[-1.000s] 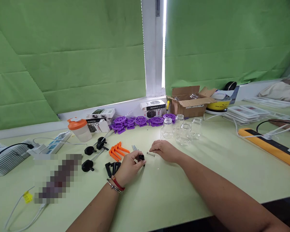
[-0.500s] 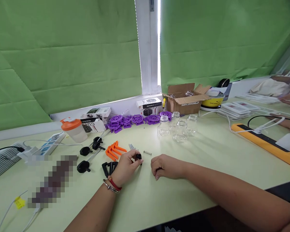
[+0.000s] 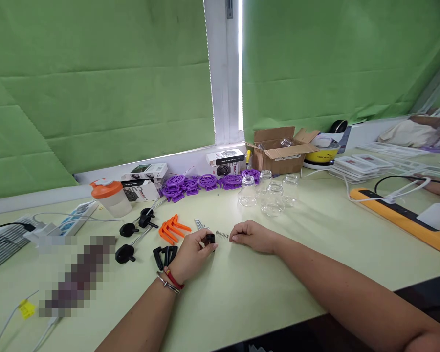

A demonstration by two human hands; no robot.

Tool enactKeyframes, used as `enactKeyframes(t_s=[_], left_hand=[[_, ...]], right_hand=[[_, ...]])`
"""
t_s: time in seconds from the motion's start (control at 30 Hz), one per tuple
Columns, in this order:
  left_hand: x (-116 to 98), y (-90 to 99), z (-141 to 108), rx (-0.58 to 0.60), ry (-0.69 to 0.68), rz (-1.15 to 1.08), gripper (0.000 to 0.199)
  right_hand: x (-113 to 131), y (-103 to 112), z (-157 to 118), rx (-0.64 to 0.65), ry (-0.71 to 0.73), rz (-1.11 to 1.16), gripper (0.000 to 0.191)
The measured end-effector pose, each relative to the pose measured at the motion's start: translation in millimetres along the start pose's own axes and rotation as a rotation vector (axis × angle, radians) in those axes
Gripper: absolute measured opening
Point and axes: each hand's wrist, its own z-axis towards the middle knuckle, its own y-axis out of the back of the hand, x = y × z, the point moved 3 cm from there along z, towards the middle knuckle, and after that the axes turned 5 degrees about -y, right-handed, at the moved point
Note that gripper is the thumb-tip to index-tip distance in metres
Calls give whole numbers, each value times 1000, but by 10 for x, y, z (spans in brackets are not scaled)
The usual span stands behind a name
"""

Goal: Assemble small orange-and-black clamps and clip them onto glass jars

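Note:
A small black part (image 3: 210,238) is pinched between the thumb and fingers of my left hand (image 3: 191,255). My right hand (image 3: 254,237) has its fingers pressed together at the right end of a thin metal spring (image 3: 222,234); the spring lies on the table between both hands. Behind my left hand are some silvery metal pieces (image 3: 199,224). Several orange angled parts (image 3: 173,229) and black angled parts (image 3: 165,256) lie to its left.
Clear glass jars (image 3: 273,200) stand behind my right hand, near an open cardboard box (image 3: 278,159). Purple parts (image 3: 207,182) line the back. Black knobs with rods (image 3: 125,253) and an orange-lidded bottle (image 3: 112,198) are left. An orange power strip (image 3: 399,217) lies right.
My right hand has moved up and slightly away from me, to the spring's end. My left hand keeps the black part, now tilted a little differently. The other person's hand at far right has mostly withdrawn.

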Motion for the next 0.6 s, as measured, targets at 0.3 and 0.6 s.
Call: enactKeyframes(t_s=[0.3, 0.6], left_hand=[[-35, 13, -2, 0, 6, 19, 9], [-18, 10, -11, -12, -25, 31, 11]], right_hand=[[-64, 38, 83, -180, 52, -200, 13], [-34, 12, 175, -149, 72, -374, 14]])
